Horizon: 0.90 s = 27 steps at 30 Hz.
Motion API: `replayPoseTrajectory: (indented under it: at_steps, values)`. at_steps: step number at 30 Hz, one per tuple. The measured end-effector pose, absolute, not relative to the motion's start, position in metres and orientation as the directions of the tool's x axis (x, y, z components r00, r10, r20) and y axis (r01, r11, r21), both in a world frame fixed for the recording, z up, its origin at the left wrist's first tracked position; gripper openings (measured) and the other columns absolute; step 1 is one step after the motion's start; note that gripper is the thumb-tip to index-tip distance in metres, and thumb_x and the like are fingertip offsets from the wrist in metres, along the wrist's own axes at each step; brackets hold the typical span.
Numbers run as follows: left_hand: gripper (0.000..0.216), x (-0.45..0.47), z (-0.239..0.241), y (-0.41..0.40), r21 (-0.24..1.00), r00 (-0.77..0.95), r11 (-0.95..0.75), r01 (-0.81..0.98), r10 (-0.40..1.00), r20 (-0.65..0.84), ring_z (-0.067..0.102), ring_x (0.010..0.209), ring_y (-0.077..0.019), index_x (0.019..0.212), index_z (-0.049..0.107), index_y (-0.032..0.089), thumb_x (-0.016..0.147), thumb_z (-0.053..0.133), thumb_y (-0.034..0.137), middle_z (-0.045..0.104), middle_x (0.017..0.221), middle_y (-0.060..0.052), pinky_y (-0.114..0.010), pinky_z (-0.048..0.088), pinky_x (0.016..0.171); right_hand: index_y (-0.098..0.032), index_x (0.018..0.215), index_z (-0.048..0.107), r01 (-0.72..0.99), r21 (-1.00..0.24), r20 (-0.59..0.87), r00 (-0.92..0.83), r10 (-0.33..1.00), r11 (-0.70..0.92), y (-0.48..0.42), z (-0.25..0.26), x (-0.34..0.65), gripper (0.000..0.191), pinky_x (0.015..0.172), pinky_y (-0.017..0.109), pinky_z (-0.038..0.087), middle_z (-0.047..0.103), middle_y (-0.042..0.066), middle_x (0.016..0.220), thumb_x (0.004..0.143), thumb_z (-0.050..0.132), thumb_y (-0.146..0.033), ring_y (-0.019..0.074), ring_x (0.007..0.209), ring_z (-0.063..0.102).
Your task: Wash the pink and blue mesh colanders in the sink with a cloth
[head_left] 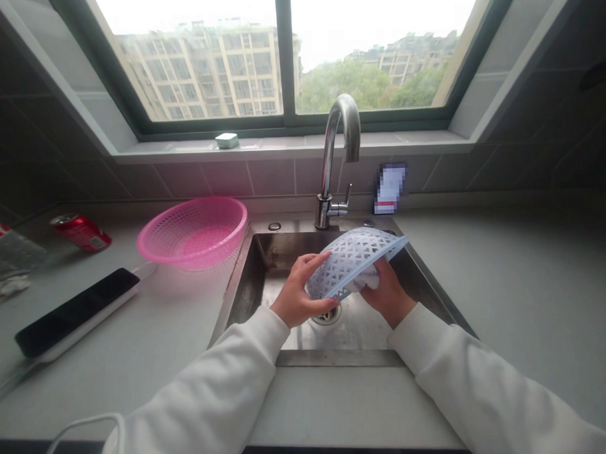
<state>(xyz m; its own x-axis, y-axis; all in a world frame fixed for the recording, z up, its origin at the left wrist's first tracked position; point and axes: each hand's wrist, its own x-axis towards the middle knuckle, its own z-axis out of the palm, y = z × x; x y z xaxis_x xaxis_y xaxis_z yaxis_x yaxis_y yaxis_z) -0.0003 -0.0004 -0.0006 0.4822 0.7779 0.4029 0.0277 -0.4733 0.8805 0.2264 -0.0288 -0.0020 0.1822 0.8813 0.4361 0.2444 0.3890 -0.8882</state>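
One left hand [296, 292] and one right hand [391, 293] make two hands, with two sleeves [199, 389]. One pale blue basket [351, 255] and one pink basket [199, 240] — two perforated baskets altogether. There is one white cloth [368, 278], one sink [332, 360], one drain [327, 317] and one faucet [325, 166], which has a single lever [342, 208]. Round caps [274, 226] on the sink's back edge number two. The window [286, 75] shows two large panes [381, 59], and its sill [280, 144] carries one small box [226, 141]. On the left stand one red can [82, 233] and one black-topped device [80, 311]; against the wall leans one pixelated panel [391, 187]. The far-left items [8, 254] — too unclear to count.
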Motion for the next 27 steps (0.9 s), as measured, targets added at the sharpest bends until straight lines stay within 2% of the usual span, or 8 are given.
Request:
replayPoseTrajectory:
  at_steps: [4, 8, 12, 15, 18, 21, 23, 27]
  values:
    - [0.090, 0.001, -0.002, 0.001, 0.885, 0.470, -0.464, 0.043, 0.791, 0.392, 0.049, 0.137, -0.0371, 0.146, 0.061, 0.033, 0.063, 0.094, 0.047, 0.050, 0.139, -0.010, -0.054, 0.034, 0.124, -0.028, 0.101, 0.079, 0.219, -0.899, 0.403, 0.083, 0.911, 0.378, -0.029, 0.004, 0.216, 0.037, 0.128, 0.063, 0.026, 0.078, 0.006, 0.121, 0.065, 0.088, -0.028, 0.0407, 0.137, 0.057]
    - [0.104, 0.001, -0.007, 0.004, 0.901, 0.479, -0.434, 0.029, 0.797, 0.368, 0.043, 0.145, -0.0404, 0.149, 0.057, 0.034, 0.056, 0.096, 0.061, 0.048, 0.148, -0.011, -0.055, 0.028, 0.128, -0.028, 0.097, 0.080, 0.123, -0.934, 0.347, 0.079, 0.934, 0.337, -0.030, 0.019, 0.204, 0.023, 0.120, 0.061, 0.042, 0.079, 0.007, 0.117, 0.075, 0.081, -0.033, 0.0391, 0.131, 0.062]
    - [0.120, -0.001, -0.012, 0.005, 0.935, 0.504, -0.352, -0.036, 0.802, 0.321, 0.031, 0.154, -0.0437, 0.162, 0.036, 0.036, 0.060, 0.091, 0.069, 0.037, 0.164, -0.011, -0.059, 0.026, 0.128, -0.028, 0.094, 0.081, 0.191, -0.914, 0.388, 0.146, 0.910, 0.359, -0.032, 0.020, 0.216, 0.035, 0.125, 0.062, 0.033, 0.079, 0.006, 0.115, 0.060, 0.086, -0.021, 0.0416, 0.127, 0.063]
    - [0.108, -0.001, -0.011, 0.003, 0.947, 0.530, -0.315, -0.056, 0.795, 0.296, 0.037, 0.151, -0.0429, 0.162, 0.036, 0.034, 0.071, 0.086, 0.065, 0.041, 0.164, -0.012, -0.059, 0.030, 0.125, -0.028, 0.093, 0.080, 0.230, -0.900, 0.413, 0.182, 0.892, 0.370, -0.032, 0.015, 0.221, 0.038, 0.126, 0.063, 0.029, 0.079, 0.006, 0.112, 0.057, 0.084, -0.016, 0.0425, 0.124, 0.064]
    - [0.096, 0.000, -0.007, 0.001, 0.925, 0.523, -0.379, -0.032, 0.782, 0.339, 0.044, 0.146, -0.0416, 0.155, 0.048, 0.032, 0.072, 0.088, 0.058, 0.048, 0.157, -0.012, -0.057, 0.033, 0.124, -0.028, 0.094, 0.079, 0.067, -0.946, 0.323, 0.147, 0.935, 0.317, -0.030, 0.014, 0.211, 0.030, 0.122, 0.062, 0.038, 0.080, 0.007, 0.112, 0.065, 0.084, -0.025, 0.0412, 0.125, 0.065]
    - [0.092, 0.000, -0.004, 0.001, 0.899, 0.497, -0.438, -0.011, 0.778, 0.385, 0.046, 0.143, -0.0405, 0.153, 0.052, 0.031, 0.071, 0.088, 0.055, 0.051, 0.151, -0.012, -0.056, 0.036, 0.123, -0.028, 0.099, 0.078, -0.114, -0.966, 0.221, 0.114, 0.969, 0.234, -0.027, 0.015, 0.199, 0.025, 0.113, 0.063, 0.049, 0.080, 0.007, 0.111, 0.076, 0.078, -0.038, 0.0391, 0.121, 0.068]
    - [0.088, -0.001, -0.002, 0.001, 0.885, 0.481, -0.465, 0.014, 0.779, 0.401, 0.048, 0.140, -0.0391, 0.151, 0.054, 0.030, 0.073, 0.086, 0.053, 0.052, 0.146, -0.012, -0.054, 0.037, 0.122, -0.028, 0.100, 0.079, -0.050, -0.963, 0.258, 0.116, 0.959, 0.265, -0.027, 0.013, 0.200, 0.027, 0.115, 0.063, 0.046, 0.080, 0.007, 0.114, 0.075, 0.080, -0.038, 0.0389, 0.124, 0.066]
    - [0.085, -0.003, 0.000, 0.001, 0.871, 0.480, -0.487, 0.063, 0.780, 0.402, 0.052, 0.134, -0.0365, 0.149, 0.057, 0.029, 0.072, 0.086, 0.047, 0.052, 0.138, -0.011, -0.054, 0.038, 0.121, -0.029, 0.098, 0.079, 0.154, -0.925, 0.367, 0.129, 0.921, 0.347, -0.025, 0.001, 0.222, 0.038, 0.127, 0.063, 0.030, 0.078, 0.005, 0.123, 0.062, 0.091, -0.030, 0.0406, 0.138, 0.056]
